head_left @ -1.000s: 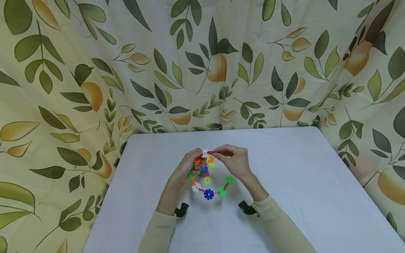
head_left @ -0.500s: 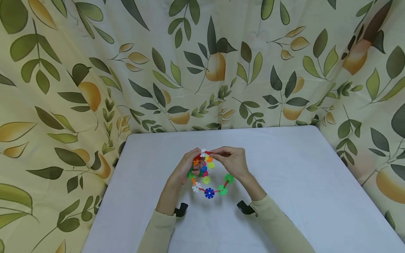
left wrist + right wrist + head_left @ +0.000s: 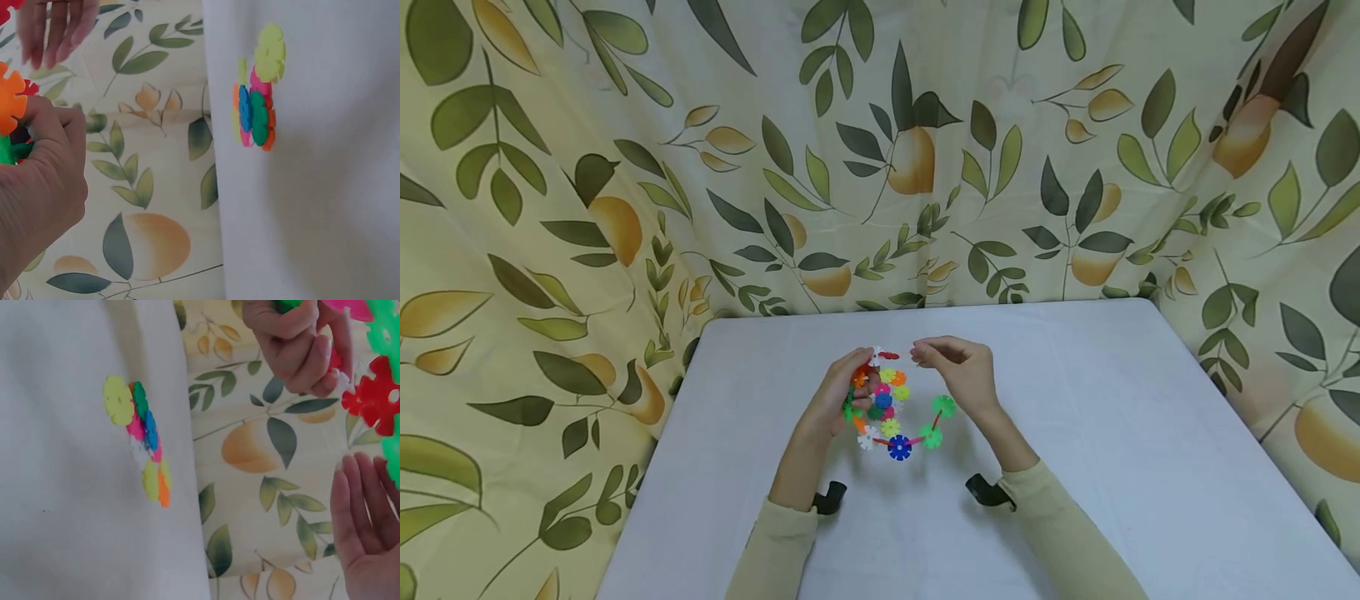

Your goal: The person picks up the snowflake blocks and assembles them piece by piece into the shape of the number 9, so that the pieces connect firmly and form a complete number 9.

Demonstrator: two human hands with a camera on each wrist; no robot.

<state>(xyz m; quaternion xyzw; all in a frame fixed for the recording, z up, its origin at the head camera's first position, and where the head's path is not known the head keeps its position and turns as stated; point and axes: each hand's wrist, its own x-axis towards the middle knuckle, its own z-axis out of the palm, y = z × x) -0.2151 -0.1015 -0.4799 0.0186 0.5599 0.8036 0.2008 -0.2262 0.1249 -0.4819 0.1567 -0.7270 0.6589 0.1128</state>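
In the head view my left hand (image 3: 837,393) grips a curved chain of slotted plastic snowflake discs (image 3: 899,447). Green, orange, white, blue and red pieces make up the chain, and its lower run swings round to a green disc (image 3: 944,406) on the right. A red disc (image 3: 889,356) sticks out beside a white one at the upper end. My right hand (image 3: 964,377) is just right of that red disc, apart from it, with nothing between its fingers. Its fingers look extended in the right wrist view. The left palm hides part of the chain.
A small heap of loose snowflake discs (image 3: 259,119) in yellow, pink, blue, green and orange lies on the white table (image 3: 1075,417), behind the chain in the head view. A leaf-patterned curtain (image 3: 880,167) hangs along the table's back edge.
My right hand has let go of the red disc and drawn back slightly up and right. The chain's lower run has risen a little; my left hand keeps its grip.
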